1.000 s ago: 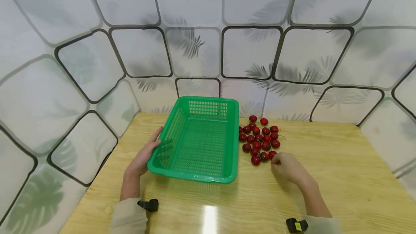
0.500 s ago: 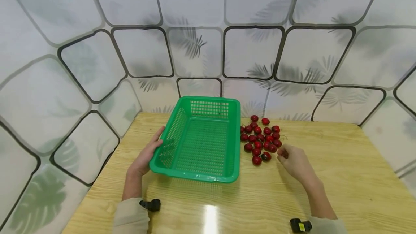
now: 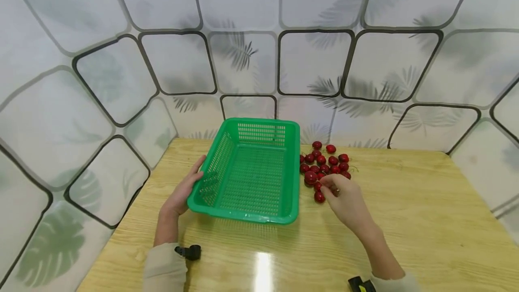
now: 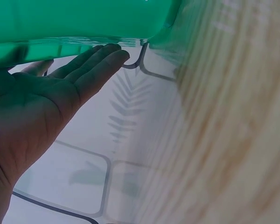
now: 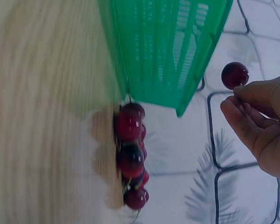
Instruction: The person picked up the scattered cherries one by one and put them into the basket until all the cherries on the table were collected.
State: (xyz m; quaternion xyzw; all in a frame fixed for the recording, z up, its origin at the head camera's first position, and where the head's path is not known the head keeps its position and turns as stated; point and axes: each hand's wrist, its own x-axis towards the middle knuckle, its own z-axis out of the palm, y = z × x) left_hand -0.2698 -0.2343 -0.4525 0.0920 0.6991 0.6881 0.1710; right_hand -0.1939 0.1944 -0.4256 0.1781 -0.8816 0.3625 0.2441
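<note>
A green plastic basket (image 3: 254,215) stands left of a cluster of dark red cherries (image 3: 324,169), some with thin stems. My left hand (image 3: 181,191) holds the basket's left side, thumb at the rim and fingers along the outside. In the left wrist view, those fingers (image 4: 95,67) extend fairly straight beneath the green edge. My right hand (image 3: 346,204) pinches one cherry (image 5: 234,75) by its short stem between thumb and fingertip. That cherry hangs raised above the table, over the cluster's near left part. The right hand hides several cherries behind it in the head view.
Everything rests on a light wood table (image 3: 425,220) with a bright reflection near its front. A pale wall covering (image 3: 316,64) with dark outlines and leaf prints rises behind and to the left. The basket's right wall stands close to the cherries.
My right hand dips to the cluster's right edge, then moves left with one cherry lifted by its stem. The left hand and the basket stay in place.
</note>
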